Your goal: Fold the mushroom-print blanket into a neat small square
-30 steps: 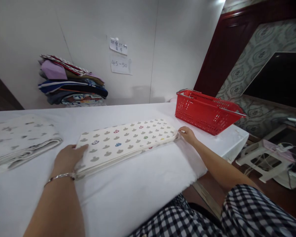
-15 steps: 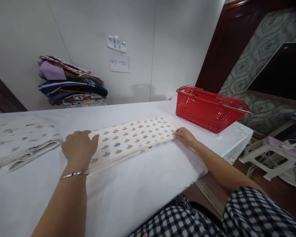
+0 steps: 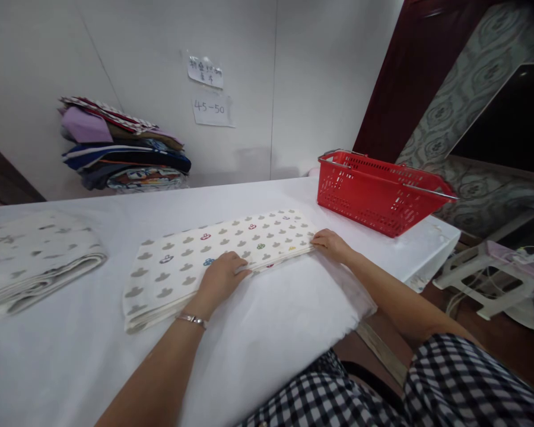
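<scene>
Now your left hand point(image 3: 221, 277) rests fingers over the folded printed cloth's point(image 3: 231, 234) near edge, pinch unclear; your right hand point(image 3: 331, 245) pinches its near-right corner.

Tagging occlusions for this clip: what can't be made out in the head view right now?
All in the head view:
Print on the patterned cloth beneath the left hand: covered by that hand.
Whether the right hand grips under the cloth's corner: hidden by the hand itself.
Floor of the basket: behind its near wall.
Left end of the other cloth: cut off by the picture edge.
Some writing on the upper note: blurred.
</scene>
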`<state>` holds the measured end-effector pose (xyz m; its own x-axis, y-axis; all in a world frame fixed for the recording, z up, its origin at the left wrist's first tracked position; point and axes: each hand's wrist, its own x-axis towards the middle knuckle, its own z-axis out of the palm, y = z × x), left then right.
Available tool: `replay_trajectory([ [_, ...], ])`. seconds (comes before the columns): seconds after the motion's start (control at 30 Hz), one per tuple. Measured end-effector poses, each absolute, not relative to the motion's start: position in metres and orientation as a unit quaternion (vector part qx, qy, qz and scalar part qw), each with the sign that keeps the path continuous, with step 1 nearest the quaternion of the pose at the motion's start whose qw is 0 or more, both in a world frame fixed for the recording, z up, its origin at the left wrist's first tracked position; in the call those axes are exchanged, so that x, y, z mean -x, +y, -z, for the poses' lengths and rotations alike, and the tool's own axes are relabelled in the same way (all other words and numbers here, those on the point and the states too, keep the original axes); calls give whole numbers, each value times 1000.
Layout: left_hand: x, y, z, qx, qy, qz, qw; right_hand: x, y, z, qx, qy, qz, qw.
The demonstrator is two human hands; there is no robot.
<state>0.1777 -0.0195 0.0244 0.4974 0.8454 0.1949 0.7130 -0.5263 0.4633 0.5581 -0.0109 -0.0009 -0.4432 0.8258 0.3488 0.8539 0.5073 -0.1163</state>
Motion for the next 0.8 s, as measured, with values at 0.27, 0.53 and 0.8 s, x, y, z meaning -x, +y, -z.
replay_trajectory([
  [0.27, -177, -17, -17, -850, 454, -217, 158, -554, -11, 5, 500, -840, 43, 208],
  [0.53, -178, -18, -20, -841, 460, -213, 187, -558, -19, 8, 489, -842, 63, 218],
  [0.8, -178, -19, -20, -850, 448, -218, 171, -557, -25, 6, 473, -853, 70, 210],
])
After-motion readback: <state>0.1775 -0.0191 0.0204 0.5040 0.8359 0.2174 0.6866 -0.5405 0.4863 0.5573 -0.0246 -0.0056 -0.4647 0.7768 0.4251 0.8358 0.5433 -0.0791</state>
